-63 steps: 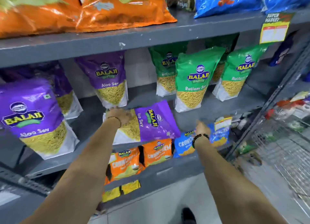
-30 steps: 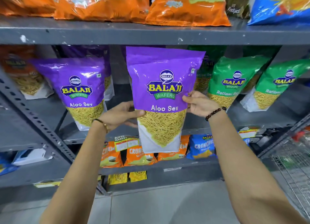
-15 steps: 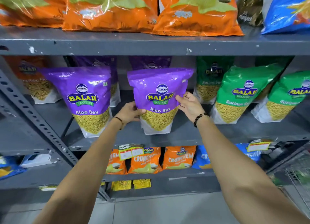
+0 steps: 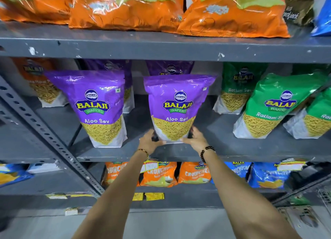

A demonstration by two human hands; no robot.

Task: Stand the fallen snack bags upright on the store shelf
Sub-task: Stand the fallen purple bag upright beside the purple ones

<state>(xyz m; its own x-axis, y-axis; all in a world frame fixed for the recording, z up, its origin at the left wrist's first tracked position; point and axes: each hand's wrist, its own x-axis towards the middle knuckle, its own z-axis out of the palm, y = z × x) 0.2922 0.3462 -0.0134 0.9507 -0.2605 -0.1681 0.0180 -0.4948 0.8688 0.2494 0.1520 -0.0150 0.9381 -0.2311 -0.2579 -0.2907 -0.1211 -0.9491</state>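
A purple Aloo Sev bag (image 4: pixel 177 102) stands upright on the grey middle shelf (image 4: pixel 232 149), near its front. My left hand (image 4: pixel 150 142) cups the bag's lower left corner. Its lower right corner sits in my right hand (image 4: pixel 195 140), which wears a dark bead bracelet. A second purple Aloo Sev bag (image 4: pixel 100 104) stands upright to the left. More purple bags stand behind both, partly hidden.
Green Ratlami Sev bags (image 4: pixel 272 106) lean at the right of the same shelf. Orange chip bags (image 4: pixel 125 7) lie on the shelf above. Small orange and blue Crunchem packs (image 4: pixel 193 172) fill the shelf below. A slotted metal upright (image 4: pixel 44 136) runs diagonally at the left.
The fallen purple bag was lifted off the shelf, turned upright and set down standing. Both hands slid from its sides to its bottom corners.
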